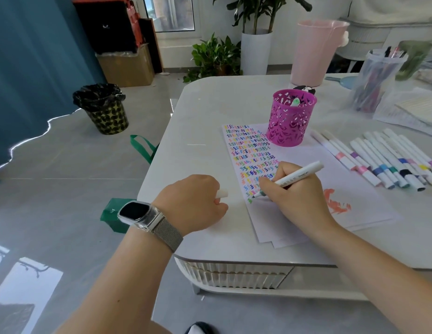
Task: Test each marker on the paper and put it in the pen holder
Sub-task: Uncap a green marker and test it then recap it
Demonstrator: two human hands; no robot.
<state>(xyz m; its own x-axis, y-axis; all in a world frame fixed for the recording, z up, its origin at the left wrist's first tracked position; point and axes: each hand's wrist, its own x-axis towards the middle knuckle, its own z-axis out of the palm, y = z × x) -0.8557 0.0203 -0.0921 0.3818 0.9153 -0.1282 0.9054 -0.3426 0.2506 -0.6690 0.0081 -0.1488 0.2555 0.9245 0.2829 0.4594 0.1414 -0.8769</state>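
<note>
Your left hand (195, 203) was curled round a white cap (221, 194); just right of it, your right hand (298, 196) pinched the marker (297, 176), tip on the paper (294, 220). Beyond that hand the pen holder (290, 119) held one marker, while the untested row (388, 160) lay to its right: mostly undone.

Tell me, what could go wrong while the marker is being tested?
The left hand holds the cap away from the marker, so the cap might get dropped or the tip dry out. The right hand rests on the paper beside fresh squiggles and may smear them. The pen holder stands near and could tip if bumped.
</note>
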